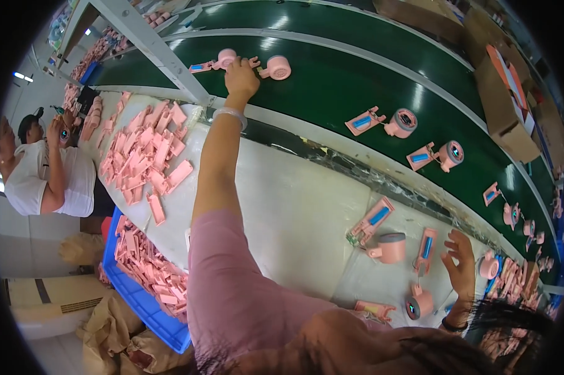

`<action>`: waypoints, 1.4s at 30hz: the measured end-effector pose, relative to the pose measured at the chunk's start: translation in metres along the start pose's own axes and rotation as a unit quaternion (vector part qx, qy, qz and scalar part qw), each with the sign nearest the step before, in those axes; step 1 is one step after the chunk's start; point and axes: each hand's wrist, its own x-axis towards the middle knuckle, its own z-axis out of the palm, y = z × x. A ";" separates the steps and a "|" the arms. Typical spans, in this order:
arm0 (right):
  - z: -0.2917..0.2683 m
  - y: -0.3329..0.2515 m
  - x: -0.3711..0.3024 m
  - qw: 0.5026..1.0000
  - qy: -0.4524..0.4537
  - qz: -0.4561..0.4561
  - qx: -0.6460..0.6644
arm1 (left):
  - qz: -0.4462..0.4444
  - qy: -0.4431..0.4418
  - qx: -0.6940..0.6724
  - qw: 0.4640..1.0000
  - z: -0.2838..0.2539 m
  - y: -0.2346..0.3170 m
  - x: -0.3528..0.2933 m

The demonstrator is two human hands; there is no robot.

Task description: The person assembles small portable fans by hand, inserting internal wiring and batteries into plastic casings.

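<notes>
My left arm stretches far out to the green conveyor belt (332, 75). There my left hand (241, 80) is closed over a pink fan handle, mostly hidden under the fingers. A round pink fan head (278, 67) lies just right of that hand. Another fan head (225, 59) touches or nearly touches the fingertips, its handle shell (200, 67) lying to its left. My right hand (460, 259) hovers over the bench at the right, empty, fingers curved and apart. Nearest to it are a handle shell (426, 247) with a blue battery and a wired fan head (419, 302).
Loose pink shells (144, 150) are heaped on the white bench (288, 206). A blue crate (132, 294) of shells stands at lower left. More fan units (400, 123) lie along the belt. A metal post (150, 50) rises beside my left arm. Co-workers (50, 162) sit at far left.
</notes>
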 end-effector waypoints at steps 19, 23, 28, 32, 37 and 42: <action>0.021 -0.013 0.023 0.993 -0.043 0.050 -0.097 | -0.228 -0.088 -0.120 0.962 0.040 -0.114 0.065; 0.025 -0.006 0.027 0.994 -0.047 0.028 -0.098 | -0.202 -0.117 -0.066 0.970 0.038 -0.116 0.076; 0.031 0.008 0.024 0.998 0.015 0.024 -0.065 | 0.019 -0.096 0.015 0.995 0.029 -0.078 0.056; 0.034 0.001 0.028 0.998 0.010 0.011 -0.061 | 0.098 -0.132 0.072 0.984 0.030 -0.061 0.050; 0.037 0.005 0.021 0.998 0.030 0.005 -0.046 | 0.053 -0.190 0.016 0.980 0.012 -0.034 0.048; 0.037 0.006 0.014 0.999 0.030 -0.033 0.005 | 0.070 -0.179 -0.140 0.971 -0.013 -0.034 0.020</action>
